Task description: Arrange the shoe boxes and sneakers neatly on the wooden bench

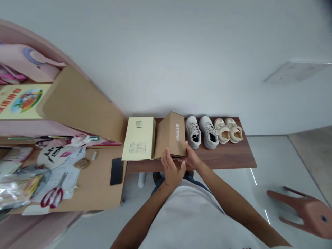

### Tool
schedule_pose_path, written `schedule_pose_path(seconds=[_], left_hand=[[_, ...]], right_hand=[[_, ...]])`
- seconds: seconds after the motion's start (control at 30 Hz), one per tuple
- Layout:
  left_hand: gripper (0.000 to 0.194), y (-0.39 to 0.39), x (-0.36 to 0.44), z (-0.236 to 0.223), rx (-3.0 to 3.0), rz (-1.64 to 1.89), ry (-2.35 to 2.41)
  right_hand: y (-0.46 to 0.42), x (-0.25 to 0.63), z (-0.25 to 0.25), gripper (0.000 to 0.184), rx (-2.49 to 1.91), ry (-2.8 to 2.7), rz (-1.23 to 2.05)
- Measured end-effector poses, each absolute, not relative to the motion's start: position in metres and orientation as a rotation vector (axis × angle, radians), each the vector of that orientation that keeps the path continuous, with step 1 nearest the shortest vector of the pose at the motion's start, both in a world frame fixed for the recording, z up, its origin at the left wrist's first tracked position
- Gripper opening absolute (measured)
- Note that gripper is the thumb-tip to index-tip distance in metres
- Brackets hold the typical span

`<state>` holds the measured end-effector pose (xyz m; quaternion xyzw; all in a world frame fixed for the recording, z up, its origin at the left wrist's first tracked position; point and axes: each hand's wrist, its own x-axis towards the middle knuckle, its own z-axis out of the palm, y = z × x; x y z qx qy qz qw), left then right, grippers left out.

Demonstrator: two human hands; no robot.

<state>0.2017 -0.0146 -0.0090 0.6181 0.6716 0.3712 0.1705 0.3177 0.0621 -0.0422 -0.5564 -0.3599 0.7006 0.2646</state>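
Observation:
A brown cardboard shoe box point(170, 135) stands on a dark wooden bench point(228, 157). My left hand point(171, 168) presses against its near end, fingers together. My right hand point(190, 156) grips the box's near right corner. A pale yellow box point(139, 138) lies flat just left of the brown box, touching it. To the right of the brown box stand a pair of white sneakers point(201, 131) and a pair of cream sneakers point(229, 130) against the wall.
A light wooden desk point(98, 186) at left carries a black phone point(116, 171), red scissors point(52, 196), papers and clutter. A pink stool point(306, 211) stands on the glossy floor at lower right. White wall behind.

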Motion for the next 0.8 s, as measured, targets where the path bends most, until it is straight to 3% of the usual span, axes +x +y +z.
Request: schedule_pose_path(seconds=[0.17, 0.47, 0.57, 0.7, 0.8], left_hand=[[0.079, -0.023, 0.205, -0.026, 1.930, 0.706, 1.607], [0.074, -0.012, 0.198, -0.042, 1.922, 0.339, 1.834], [0.070, -0.003, 0.204, -0.034, 1.982, 0.385, 1.786], [0.065, 0.032, 0.247, -0.025, 2.009, 0.462, 1.547], [0.058, 0.074, 0.300, -0.026, 1.889, 0.297, 1.485]], right_hand=[[0.066, 0.340, -0.047, 0.041, -1.610, -0.631, 1.789], [0.059, 0.348, -0.077, 0.038, -1.796, -0.738, 1.634], [0.062, 0.377, -0.068, 0.033, -1.876, -1.115, 1.314], [0.080, 0.432, -0.049, 0.040, -2.098, -1.399, 0.705], [0.101, 0.462, -0.042, 0.041, -2.369, -1.563, 0.714]])
